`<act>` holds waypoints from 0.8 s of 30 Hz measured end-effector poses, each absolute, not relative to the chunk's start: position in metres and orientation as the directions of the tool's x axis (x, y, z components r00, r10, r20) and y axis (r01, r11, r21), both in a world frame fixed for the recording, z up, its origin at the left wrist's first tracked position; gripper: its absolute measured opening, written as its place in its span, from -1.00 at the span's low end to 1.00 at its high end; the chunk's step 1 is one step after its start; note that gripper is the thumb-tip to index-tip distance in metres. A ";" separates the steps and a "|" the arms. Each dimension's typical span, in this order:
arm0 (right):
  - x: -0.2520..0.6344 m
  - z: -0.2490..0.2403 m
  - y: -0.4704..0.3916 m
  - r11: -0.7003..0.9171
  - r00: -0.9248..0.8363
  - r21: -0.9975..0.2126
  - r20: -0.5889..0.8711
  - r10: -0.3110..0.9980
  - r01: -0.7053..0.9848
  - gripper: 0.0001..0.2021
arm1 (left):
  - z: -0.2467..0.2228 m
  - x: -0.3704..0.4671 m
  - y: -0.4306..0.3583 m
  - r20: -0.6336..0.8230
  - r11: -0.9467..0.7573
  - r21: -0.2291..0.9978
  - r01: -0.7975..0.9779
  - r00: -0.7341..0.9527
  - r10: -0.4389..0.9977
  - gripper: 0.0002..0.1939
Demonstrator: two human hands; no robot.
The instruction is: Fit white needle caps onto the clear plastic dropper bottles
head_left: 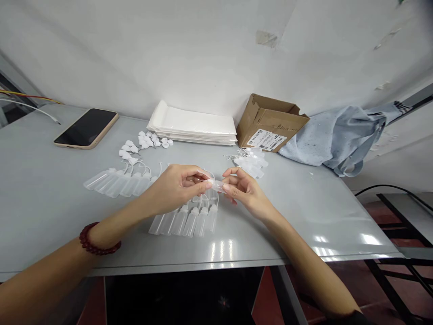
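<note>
Between my two hands, above the table, is a small translucent plastic bottle [219, 185] held sideways. My left hand [189, 186] pinches its white top end, while my right hand [241, 189] grips the body with thumb and fingers. Beneath them a row of similar bottles [189, 222] with white tops and thin strap loops lies near the table's front. Another row of bottles [117, 183] lies to the left of my left hand. White caps [145, 140] are scattered behind that row. Beyond my right hand sits a loose pile of bottles [250, 161].
A stack of white padded envelopes [192, 124] and an open cardboard box [270, 122] stand against the wall. A phone [87, 128] lies at the left of the grey table [304, 221]. A light blue cloth bag [334, 135] rests at the right edge.
</note>
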State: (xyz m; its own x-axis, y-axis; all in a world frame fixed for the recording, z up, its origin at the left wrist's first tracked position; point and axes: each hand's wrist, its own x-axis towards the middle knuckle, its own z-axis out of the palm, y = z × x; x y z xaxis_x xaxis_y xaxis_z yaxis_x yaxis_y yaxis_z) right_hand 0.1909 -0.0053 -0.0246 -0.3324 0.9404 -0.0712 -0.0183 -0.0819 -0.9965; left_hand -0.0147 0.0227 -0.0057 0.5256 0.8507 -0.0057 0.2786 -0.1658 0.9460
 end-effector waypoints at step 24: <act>0.264 -0.059 0.049 0.339 -0.003 -0.328 0.714 0.700 0.882 -0.90 | -0.011 -0.068 0.078 0.229 -0.208 0.502 0.840 0.102 0.968 -0.63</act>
State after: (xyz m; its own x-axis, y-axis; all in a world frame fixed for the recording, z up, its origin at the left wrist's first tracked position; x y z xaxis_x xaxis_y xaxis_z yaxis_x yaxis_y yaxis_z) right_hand 0.2638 0.0487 -0.0586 -0.0032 0.6998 0.7143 0.8816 0.3391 -0.3282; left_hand -0.0675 0.0781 -0.0115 0.1025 0.9679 0.2295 0.8397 -0.2079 0.5017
